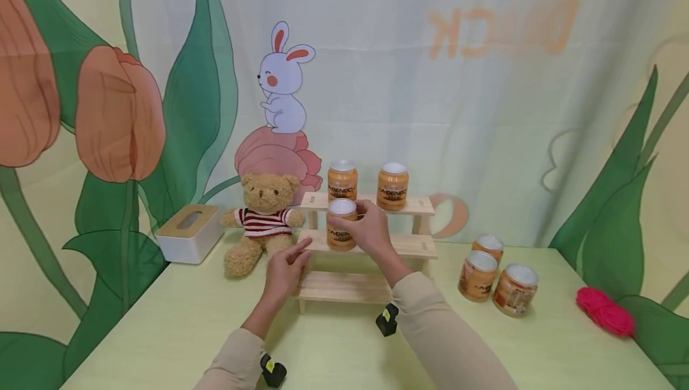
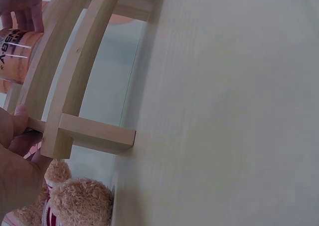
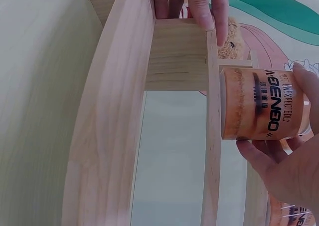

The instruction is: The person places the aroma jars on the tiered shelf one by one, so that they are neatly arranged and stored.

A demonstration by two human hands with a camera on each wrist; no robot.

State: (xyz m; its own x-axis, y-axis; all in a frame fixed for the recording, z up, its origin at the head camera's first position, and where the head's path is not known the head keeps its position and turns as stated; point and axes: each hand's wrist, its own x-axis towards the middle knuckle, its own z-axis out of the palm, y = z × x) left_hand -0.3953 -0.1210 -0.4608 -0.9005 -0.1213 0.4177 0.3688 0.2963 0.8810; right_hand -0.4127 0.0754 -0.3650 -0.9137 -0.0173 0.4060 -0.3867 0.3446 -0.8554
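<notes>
Thumb and fingers of the right grip [image 1: 371, 229] are wrapped round the side of an orange jar [image 1: 339, 239] with a white lid, so that hand is plainly grasping it. The jar is upright at the middle board [image 1: 406, 246] of a 3-tier wooden stand [image 1: 344, 288], toward the left part of that tier; its base is right at the wood, though I can't tell whether its full weight rests there. The left grip [image 1: 283, 273] is released, fingers stretched out and touching the left end of the stand near the same board.

On the top board [image 1: 422, 204], 2 jars of the same kind stand apart: the left jar [image 1: 342, 180] just behind the held jar and partly hidden by it, the right jar [image 1: 392, 189] farther along.

Off to the right, on the pale bench [image 1: 334, 348], 3 similar jars stand close together: a rear jar [image 1: 488, 243], a front-left jar [image 1: 476, 279] and a front-right jar [image 1: 515, 294]. Past them lies some bright pink yarn [image 1: 605, 312].

On the left, a brown teddy bear [image 1: 266, 222] in a red-and-white striped top sits just beside the stand, and beyond it is a white tissue box [image 1: 188, 240] with a wooden lid. Behind everything hangs a curtain [image 1: 484, 139] printed with large tulips [image 1: 121, 115] and a white rabbit [image 1: 284, 88].
</notes>
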